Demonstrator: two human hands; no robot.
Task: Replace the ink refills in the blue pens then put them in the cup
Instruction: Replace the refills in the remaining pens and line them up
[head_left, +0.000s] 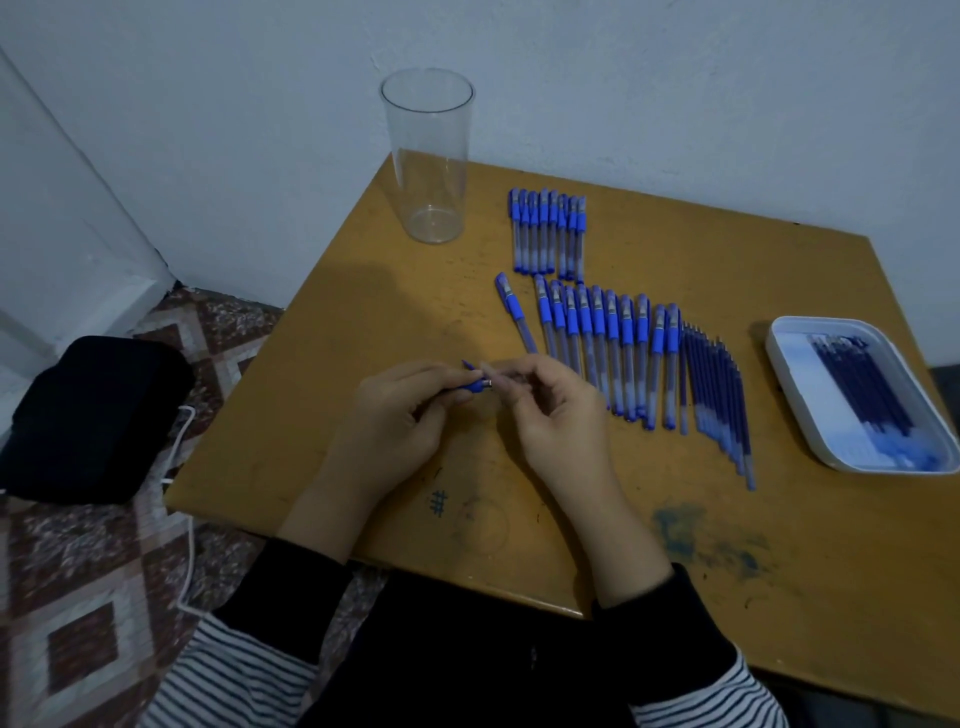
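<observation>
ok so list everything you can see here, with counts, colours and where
clear plastic cup: one, transparent, empty, table's far left corner
back row of capped blue pens: about eight, right of cup
front row of capped blue pens: about ten, mid-table, one more apart at left
loose ink refills: uncounted, dark blue, right of front row
white rectangular tray: one, right edge, holds more refills
wooden table: one, ochre, ink-stained
black bag: one, floor, left
left hand: grips held blue pen
right hand: pinches same pen
</observation>
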